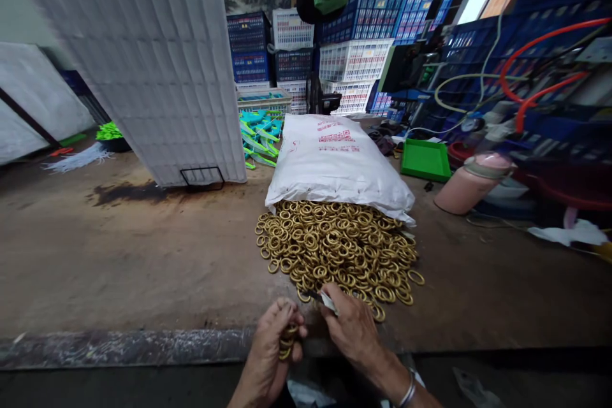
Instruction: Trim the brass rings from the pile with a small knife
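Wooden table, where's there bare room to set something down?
The widest bare patch lies left of the ring pile, in front of the upright white panel. A smaller one lies right of the pile, nearer than the pink container. Crowded: the middle, with the white sack, the pile, the left hand and the right hand.

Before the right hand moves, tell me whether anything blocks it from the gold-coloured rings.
Nothing visible stands between the right hand and the near edge of the pile of gold-coloured rings; the printed white sack lies over the far side.
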`<action>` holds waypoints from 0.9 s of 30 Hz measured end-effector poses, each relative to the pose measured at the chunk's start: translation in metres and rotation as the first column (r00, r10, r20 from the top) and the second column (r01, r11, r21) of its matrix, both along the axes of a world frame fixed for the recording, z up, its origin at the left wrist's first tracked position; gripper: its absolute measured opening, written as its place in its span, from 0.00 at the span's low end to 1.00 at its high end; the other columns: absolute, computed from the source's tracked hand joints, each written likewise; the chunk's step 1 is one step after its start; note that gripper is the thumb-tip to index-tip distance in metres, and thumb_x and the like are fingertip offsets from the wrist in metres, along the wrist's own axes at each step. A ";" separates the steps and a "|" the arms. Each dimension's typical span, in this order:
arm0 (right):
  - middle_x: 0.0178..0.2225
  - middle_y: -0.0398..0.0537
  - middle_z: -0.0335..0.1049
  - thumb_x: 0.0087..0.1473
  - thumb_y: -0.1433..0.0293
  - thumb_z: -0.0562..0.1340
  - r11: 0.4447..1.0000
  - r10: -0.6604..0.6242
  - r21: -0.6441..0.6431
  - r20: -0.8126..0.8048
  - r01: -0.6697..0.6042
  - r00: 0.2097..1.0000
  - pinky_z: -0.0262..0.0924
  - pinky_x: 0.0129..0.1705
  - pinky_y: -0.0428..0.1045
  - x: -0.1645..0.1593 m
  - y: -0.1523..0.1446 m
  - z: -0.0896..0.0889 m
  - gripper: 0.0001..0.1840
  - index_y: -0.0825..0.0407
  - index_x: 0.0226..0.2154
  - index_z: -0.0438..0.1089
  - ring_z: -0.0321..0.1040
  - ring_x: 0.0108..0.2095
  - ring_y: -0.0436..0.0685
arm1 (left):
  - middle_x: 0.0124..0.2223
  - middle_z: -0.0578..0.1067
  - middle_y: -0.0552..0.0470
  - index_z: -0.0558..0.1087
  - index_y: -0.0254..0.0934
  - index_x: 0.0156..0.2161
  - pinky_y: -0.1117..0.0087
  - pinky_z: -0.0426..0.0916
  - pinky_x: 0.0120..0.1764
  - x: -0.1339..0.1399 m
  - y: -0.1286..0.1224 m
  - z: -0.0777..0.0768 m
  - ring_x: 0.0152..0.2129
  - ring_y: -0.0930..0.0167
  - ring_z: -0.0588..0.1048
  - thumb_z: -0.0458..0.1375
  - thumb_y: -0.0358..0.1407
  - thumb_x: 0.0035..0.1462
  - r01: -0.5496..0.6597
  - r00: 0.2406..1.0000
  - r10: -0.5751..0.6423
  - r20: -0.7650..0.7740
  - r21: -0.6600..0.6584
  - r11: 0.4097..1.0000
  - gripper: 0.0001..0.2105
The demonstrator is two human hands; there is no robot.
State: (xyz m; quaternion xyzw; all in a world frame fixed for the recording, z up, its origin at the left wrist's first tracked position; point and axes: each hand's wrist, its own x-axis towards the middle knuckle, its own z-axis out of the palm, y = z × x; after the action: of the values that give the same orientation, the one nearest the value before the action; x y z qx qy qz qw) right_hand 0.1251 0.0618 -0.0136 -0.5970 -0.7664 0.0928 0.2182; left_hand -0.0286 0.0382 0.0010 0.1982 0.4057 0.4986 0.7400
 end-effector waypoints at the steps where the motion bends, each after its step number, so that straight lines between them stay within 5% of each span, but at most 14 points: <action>1: 0.21 0.40 0.67 0.48 0.76 0.51 1.000 0.020 -0.005 -0.031 -0.020 0.999 0.46 0.26 0.45 0.000 0.000 0.003 0.08 0.50 0.30 0.62 0.64 0.23 0.51 | 0.26 0.67 0.55 0.64 0.35 0.34 0.81 0.54 0.15 0.003 0.002 0.001 0.20 0.77 0.66 0.57 0.40 0.50 0.007 0.999 -0.006 -0.043 0.016 1.000 0.11; 8: 0.22 0.41 0.64 0.52 0.69 0.50 0.981 0.073 -0.148 -0.314 -0.125 0.947 0.50 0.27 0.43 -0.002 0.004 0.015 0.07 0.51 0.27 0.61 0.61 0.24 0.49 | 0.19 0.60 0.61 0.63 0.35 0.31 0.82 0.50 0.13 0.018 0.011 -0.004 0.12 0.82 0.56 0.56 0.44 0.49 0.102 0.966 -0.080 -0.246 0.077 0.992 0.13; 15: 0.17 0.37 0.56 0.52 0.59 0.49 0.879 -0.211 -0.452 -0.656 -0.153 0.724 0.51 0.24 0.43 -0.006 0.010 0.015 0.15 0.51 0.23 0.59 0.54 0.19 0.47 | 0.15 0.59 0.62 0.63 0.35 0.31 0.81 0.50 0.13 0.019 0.018 -0.003 0.09 0.82 0.54 0.54 0.48 0.49 0.118 0.881 -0.074 -0.467 0.064 0.991 0.15; 18: 0.14 0.35 0.52 0.51 0.60 0.50 0.846 -0.262 -0.501 -0.689 -0.183 0.675 0.50 0.22 0.43 -0.006 0.014 0.011 0.15 0.51 0.19 0.57 0.51 0.17 0.46 | 0.16 0.60 0.62 0.63 0.36 0.31 0.82 0.50 0.13 0.018 0.020 0.000 0.10 0.82 0.55 0.54 0.47 0.49 0.134 0.901 -0.100 -0.422 0.053 0.990 0.15; 27: 0.21 0.39 0.62 0.47 0.63 0.54 0.888 -0.135 -0.429 -0.590 -0.167 0.796 0.53 0.28 0.44 -0.004 0.021 0.029 0.09 0.52 0.24 0.61 0.58 0.23 0.48 | 0.20 0.61 0.60 0.61 0.36 0.28 0.82 0.51 0.13 0.017 0.022 -0.001 0.11 0.82 0.56 0.52 0.44 0.53 0.216 0.944 -0.194 -0.268 0.055 0.975 0.13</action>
State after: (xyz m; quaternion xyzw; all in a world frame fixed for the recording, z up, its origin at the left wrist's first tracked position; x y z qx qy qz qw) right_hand 0.1212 0.0827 0.0158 -0.5631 -0.6168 0.4591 0.3028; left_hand -0.0112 0.0606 -0.0005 0.3338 0.4555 0.4050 0.7191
